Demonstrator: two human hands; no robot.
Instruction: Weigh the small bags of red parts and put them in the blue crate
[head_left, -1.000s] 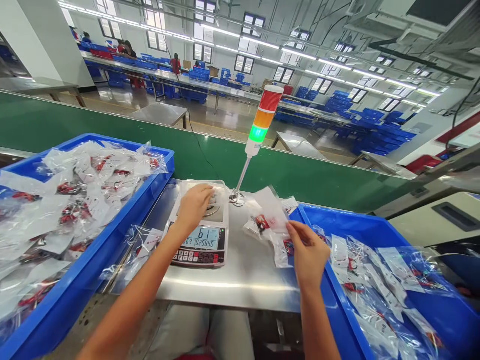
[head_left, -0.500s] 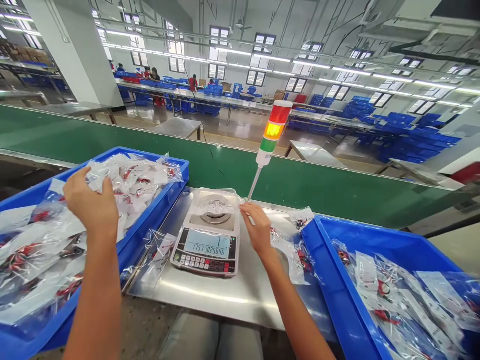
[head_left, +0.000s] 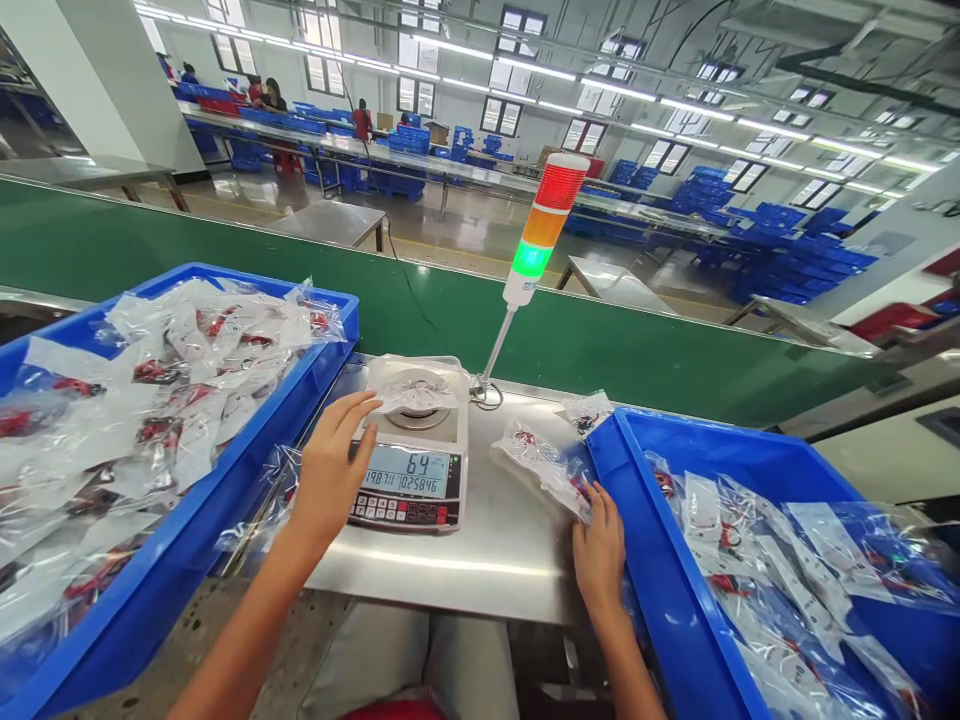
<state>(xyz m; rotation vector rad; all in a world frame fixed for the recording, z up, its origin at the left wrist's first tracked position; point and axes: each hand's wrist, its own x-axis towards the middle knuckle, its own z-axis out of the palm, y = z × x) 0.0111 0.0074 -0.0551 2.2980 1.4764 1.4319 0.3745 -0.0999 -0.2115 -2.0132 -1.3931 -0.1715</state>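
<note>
My left hand (head_left: pixel 330 465) is at the left side of the digital scale (head_left: pixel 409 515), fingers apart, fingertips by a clear plastic bag (head_left: pixel 412 388) lying on the weighing pan. Whether they touch this bag cannot be seen. The display (head_left: pixel 405 472) reads 64 on its top line. To the right, my right hand (head_left: pixel 600 545) has its fingers closed on the near end of a clear plastic bag (head_left: pixel 544 470), which holds white paper and red pieces. The thumb is hidden. Another small bag (head_left: pixel 587 412) lies behind it, against the right tray.
A large blue tray (head_left: pixel 281 415) full of bagged parts stands at left, another blue tray (head_left: pixel 664 590) with bags at right. Behind the scale rises a signal tower (head_left: pixel 531 262), lit green. Part-hidden bags (head_left: pixel 277 490) lie left of the scale. A green partition (head_left: pixel 420 300) runs behind.
My left hand has come from over the left tray to the scale. My right hand has moved from the scale's edge to the bag at right. The tower light went from yellow to green.
</note>
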